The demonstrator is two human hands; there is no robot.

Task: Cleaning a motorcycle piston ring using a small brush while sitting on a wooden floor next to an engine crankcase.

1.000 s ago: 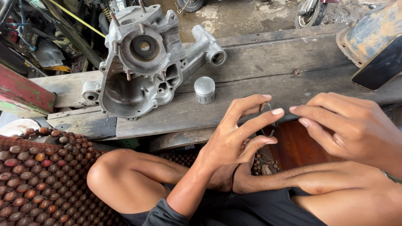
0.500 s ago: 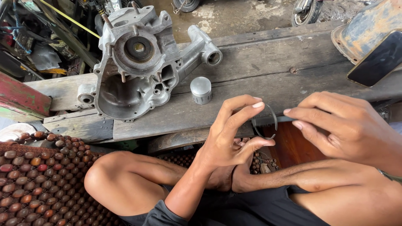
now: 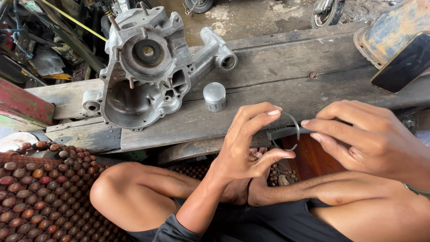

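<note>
My left hand holds a thin metal ring between the tip of the index finger and the thumb, its other fingers spread. My right hand comes in from the right, pinching a short dark tool whose end lies across the ring. Both hands hover over my crossed legs, just in front of the wooden plank bench. A small silver piston stands upright on the bench beyond my left hand. To its left lies a grey aluminium engine case.
A dark phone rests on a rusty metal part at the far right. A mat of brown wooden beads covers the seat at my left. Tools, cables and scrap crowd the upper left, with bare concrete floor behind the bench.
My hands have drifted slightly left and closer together. The ring now shows plainly between my left index finger and thumb, and the dark tool in my right hand has reached it.
</note>
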